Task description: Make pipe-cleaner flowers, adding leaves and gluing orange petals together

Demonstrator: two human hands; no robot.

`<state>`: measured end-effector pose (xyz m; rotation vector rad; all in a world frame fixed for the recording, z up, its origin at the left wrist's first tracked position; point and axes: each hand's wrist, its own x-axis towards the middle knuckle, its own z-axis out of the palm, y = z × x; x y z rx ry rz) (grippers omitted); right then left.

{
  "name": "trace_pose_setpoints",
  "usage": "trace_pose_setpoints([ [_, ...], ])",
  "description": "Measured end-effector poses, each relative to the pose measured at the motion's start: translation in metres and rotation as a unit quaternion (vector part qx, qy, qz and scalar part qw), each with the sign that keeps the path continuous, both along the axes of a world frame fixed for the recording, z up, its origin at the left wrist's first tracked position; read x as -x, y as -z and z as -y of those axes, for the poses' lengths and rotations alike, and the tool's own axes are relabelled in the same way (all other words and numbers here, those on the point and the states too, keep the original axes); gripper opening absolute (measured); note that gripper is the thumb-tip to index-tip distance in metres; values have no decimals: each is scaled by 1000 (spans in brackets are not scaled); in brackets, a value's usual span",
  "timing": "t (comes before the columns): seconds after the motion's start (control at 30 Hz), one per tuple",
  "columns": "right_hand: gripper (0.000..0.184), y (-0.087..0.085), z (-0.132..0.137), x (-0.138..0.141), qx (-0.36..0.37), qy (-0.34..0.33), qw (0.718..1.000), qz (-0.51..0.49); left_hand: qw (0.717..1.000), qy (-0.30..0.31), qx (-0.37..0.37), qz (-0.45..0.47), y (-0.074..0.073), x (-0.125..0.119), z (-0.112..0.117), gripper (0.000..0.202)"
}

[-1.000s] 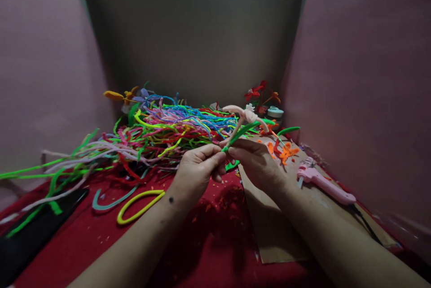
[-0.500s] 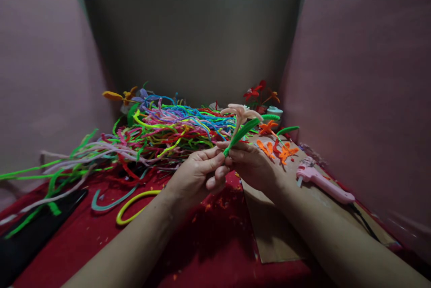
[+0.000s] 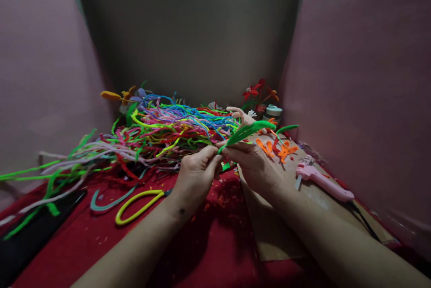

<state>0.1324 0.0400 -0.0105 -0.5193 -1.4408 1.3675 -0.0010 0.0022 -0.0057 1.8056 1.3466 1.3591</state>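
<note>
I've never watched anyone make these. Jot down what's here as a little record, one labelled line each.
Left hand: pinches the lower end of the green leaf
Right hand: fingers at that same end
Flower: pale pink, partly behind the leaf
Fuzzy stems: many-coloured pile beyond the hands
Glue gun: pink, lying on cardboard
Cloth: red, with small scraps

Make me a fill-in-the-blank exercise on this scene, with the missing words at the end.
1. The left hand and right hand hold a flower with a ____ leaf.
2. The glue gun on the cardboard is ____.
3. The cloth is ____.

Missing words: green; pink; red.
</note>
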Motion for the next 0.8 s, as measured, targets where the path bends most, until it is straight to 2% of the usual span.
trace_pose_setpoints([
  [0.1, 14, -3, 1, 0, -7, -15, 1000, 5, 997, 32, 43, 55, -3, 1, 0, 25],
  [0.2, 16, 3, -5, -1, -2, -40, 999, -9, 984, 71, 111, 121, -8, 1, 1, 24],
  [0.3, 15, 8, -11, -3, 5, -32, 999, -9, 966, 110, 146, 182, -8, 4, -1, 22],
  [0.47, 14, 11, -15, -6, 23, -31, 999, -29, 915, 187, 222, 280, -4, 8, -5, 24],
  [0.6, 21, 12, -17, -7, -27, -77, 997, 9, 860, 268, 276, 337, -2, 11, -5, 18],
  [0.67, 21, 13, -18, -7, -25, -103, 994, 2, 842, 304, 287, 340, -1, 12, -5, 18],
  [0.73, 20, 14, -18, -6, -14, -113, 993, -21, 843, 318, 284, 329, -1, 14, -6, 20],
  [0.8, 18, 15, -18, -4, -12, -102, 994, -34, 864, 304, 267, 300, -2, 14, -7, 22],
])
